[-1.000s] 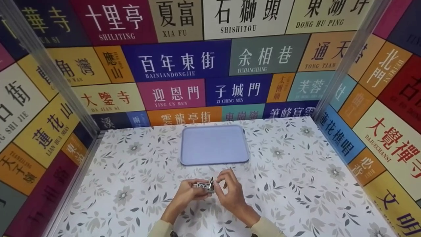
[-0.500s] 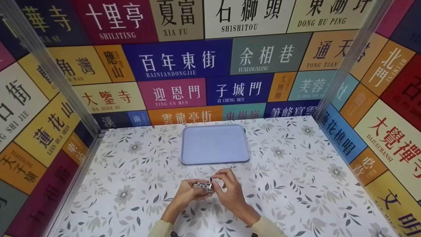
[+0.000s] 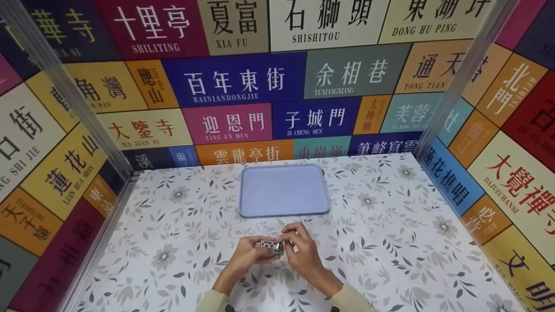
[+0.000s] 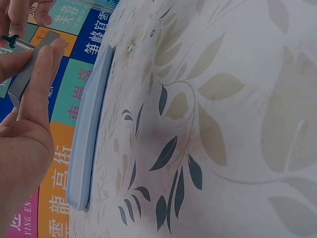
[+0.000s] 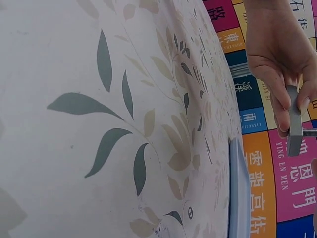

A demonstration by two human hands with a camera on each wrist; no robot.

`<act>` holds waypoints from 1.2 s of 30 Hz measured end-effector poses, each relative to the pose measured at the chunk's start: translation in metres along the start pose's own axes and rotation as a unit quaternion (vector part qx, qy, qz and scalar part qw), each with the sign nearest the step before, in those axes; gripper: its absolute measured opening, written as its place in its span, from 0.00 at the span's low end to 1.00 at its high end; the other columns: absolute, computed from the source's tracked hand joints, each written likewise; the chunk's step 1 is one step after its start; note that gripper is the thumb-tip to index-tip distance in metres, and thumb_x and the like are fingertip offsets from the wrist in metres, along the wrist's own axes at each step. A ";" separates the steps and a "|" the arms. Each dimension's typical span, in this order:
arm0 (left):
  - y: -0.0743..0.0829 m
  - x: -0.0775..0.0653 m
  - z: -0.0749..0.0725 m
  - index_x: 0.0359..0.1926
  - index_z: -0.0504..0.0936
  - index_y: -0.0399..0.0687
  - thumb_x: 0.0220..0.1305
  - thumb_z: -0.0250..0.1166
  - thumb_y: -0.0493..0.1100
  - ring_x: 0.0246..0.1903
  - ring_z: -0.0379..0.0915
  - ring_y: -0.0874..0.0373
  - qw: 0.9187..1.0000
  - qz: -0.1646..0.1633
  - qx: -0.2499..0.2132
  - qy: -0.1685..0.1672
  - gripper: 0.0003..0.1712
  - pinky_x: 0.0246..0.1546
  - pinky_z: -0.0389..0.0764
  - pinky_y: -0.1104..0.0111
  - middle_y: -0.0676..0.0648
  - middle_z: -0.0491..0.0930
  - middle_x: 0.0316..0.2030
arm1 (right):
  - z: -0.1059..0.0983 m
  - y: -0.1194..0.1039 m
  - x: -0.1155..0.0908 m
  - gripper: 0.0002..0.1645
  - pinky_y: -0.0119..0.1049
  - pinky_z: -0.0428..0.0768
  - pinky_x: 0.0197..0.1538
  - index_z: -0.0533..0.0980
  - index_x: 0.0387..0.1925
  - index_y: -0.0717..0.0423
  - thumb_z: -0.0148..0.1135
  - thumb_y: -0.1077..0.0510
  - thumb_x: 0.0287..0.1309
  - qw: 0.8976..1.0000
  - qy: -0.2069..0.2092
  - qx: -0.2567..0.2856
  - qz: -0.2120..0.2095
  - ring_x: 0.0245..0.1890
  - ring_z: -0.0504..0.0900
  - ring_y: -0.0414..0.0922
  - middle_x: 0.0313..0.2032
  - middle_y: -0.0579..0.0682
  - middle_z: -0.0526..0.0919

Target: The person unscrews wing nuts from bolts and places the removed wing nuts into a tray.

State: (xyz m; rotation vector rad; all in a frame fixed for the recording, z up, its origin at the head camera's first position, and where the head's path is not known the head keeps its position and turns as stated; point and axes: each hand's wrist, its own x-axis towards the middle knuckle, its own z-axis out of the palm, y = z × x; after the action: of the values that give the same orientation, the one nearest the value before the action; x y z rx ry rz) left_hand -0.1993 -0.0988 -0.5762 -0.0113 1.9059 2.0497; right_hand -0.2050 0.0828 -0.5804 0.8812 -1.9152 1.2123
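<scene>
My left hand (image 3: 248,255) grips a small grey metal block (image 3: 268,245) with round holes in its face, held over the table in front of the tray. In the left wrist view, a threaded bolt (image 4: 24,44) with a dark, flared head stands out from the block's flat side. The right wrist view shows the same bolt's thread (image 5: 310,133) meeting the block near one end. At the block's right end my right hand (image 3: 305,251) has thumb and fingers bent around the bolt's head. Its fingertips partly cover the head.
A pale blue-lavender tray (image 3: 284,190) lies on the table behind the hands. The white table (image 3: 195,234) has a leaf-and-flower pattern. Panels with coloured signs (image 3: 234,82) stand at the back and both sides, with clear strips at the corners.
The shiny dark piece at the block's right end stood upright before and now lies lower and tilted. My right fingertips have shifted slightly around it; the left hand stays in place.
</scene>
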 end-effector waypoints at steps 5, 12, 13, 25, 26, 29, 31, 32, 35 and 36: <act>-0.001 0.000 0.001 0.54 0.82 0.31 0.54 0.65 0.32 0.33 0.88 0.57 1.000 -0.003 -0.006 -0.001 0.24 0.41 0.91 0.68 0.39 0.89 0.39 | 0.000 0.001 0.000 0.21 0.19 0.78 0.30 0.79 0.27 0.52 0.63 0.81 0.49 1.000 0.010 -0.011 0.004 0.36 0.78 0.42 0.41 0.51 0.78; -0.002 0.000 -0.003 0.55 0.81 0.29 0.54 0.65 0.31 0.32 0.88 0.56 1.000 -0.012 -0.018 0.006 0.25 0.39 0.91 0.69 0.37 0.88 0.39 | -0.005 0.004 -0.001 0.18 0.26 0.80 0.25 0.80 0.33 0.51 0.62 0.77 0.51 0.998 0.016 -0.021 0.058 0.36 0.79 0.43 0.42 0.51 0.78; -0.002 0.000 -0.003 0.55 0.81 0.29 0.54 0.64 0.31 0.31 0.88 0.55 1.000 -0.011 -0.019 0.007 0.25 0.39 0.91 0.69 0.37 0.88 0.39 | -0.006 0.004 -0.001 0.16 0.27 0.80 0.25 0.80 0.34 0.52 0.62 0.76 0.52 0.997 0.014 -0.023 0.071 0.37 0.79 0.43 0.43 0.51 0.78; -0.001 0.000 -0.001 0.55 0.81 0.30 0.54 0.65 0.32 0.32 0.89 0.54 1.000 -0.013 -0.008 0.011 0.25 0.39 0.92 0.67 0.38 0.88 0.39 | -0.011 0.001 -0.006 0.12 0.32 0.82 0.29 0.81 0.46 0.51 0.66 0.61 0.61 0.991 -0.078 -0.011 0.104 0.42 0.76 0.40 0.48 0.46 0.77; -0.001 0.000 -0.001 0.55 0.81 0.30 0.54 0.65 0.33 0.32 0.89 0.54 1.000 -0.013 -0.009 0.011 0.25 0.38 0.92 0.67 0.38 0.88 0.39 | -0.011 0.001 -0.006 0.12 0.32 0.82 0.29 0.81 0.47 0.51 0.66 0.62 0.61 0.992 -0.080 -0.009 0.099 0.41 0.76 0.40 0.48 0.47 0.77; -0.002 0.000 -0.001 0.55 0.81 0.30 0.54 0.65 0.33 0.32 0.89 0.54 1.000 -0.014 -0.007 0.009 0.24 0.38 0.92 0.68 0.38 0.89 0.39 | -0.011 0.002 -0.006 0.13 0.33 0.82 0.27 0.81 0.45 0.52 0.65 0.66 0.58 0.993 -0.082 -0.002 0.081 0.40 0.77 0.41 0.47 0.48 0.78; -0.002 0.000 -0.001 0.54 0.81 0.31 0.54 0.65 0.33 0.32 0.89 0.55 1.000 -0.012 -0.005 0.009 0.24 0.38 0.92 0.68 0.38 0.89 0.38 | -0.011 0.002 -0.005 0.14 0.34 0.81 0.26 0.81 0.43 0.53 0.64 0.69 0.56 0.994 -0.081 0.001 0.069 0.39 0.78 0.41 0.46 0.48 0.78; -0.002 0.000 -0.001 0.54 0.82 0.31 0.54 0.65 0.33 0.32 0.89 0.55 1.000 -0.010 -0.003 0.009 0.24 0.38 0.92 0.68 0.38 0.89 0.38 | -0.011 0.003 -0.004 0.15 0.33 0.81 0.26 0.81 0.42 0.53 0.63 0.70 0.55 0.995 -0.081 0.002 0.063 0.39 0.78 0.41 0.45 0.48 0.78; -0.001 0.000 -0.001 0.54 0.82 0.31 0.54 0.64 0.32 0.31 0.88 0.56 1.000 -0.005 -0.001 0.008 0.24 0.37 0.92 0.68 0.39 0.89 0.38 | -0.011 0.003 -0.001 0.16 0.32 0.81 0.26 0.81 0.39 0.53 0.61 0.74 0.52 0.995 -0.082 0.001 0.051 0.39 0.79 0.42 0.44 0.48 0.78; -0.001 0.000 0.000 0.54 0.82 0.31 0.54 0.64 0.32 0.31 0.88 0.56 1.000 -0.002 -0.001 0.007 0.24 0.38 0.92 0.68 0.38 0.89 0.38 | -0.011 0.004 0.000 0.17 0.31 0.81 0.26 0.81 0.38 0.53 0.61 0.75 0.51 0.996 -0.081 -0.001 0.047 0.38 0.79 0.42 0.44 0.48 0.78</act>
State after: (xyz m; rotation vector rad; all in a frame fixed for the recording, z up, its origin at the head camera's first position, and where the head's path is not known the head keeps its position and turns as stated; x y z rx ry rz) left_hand -0.1992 -0.0992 -0.5772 -0.0302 1.9093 2.0538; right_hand -0.2057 0.0939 -0.5788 0.9213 -2.1082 1.2247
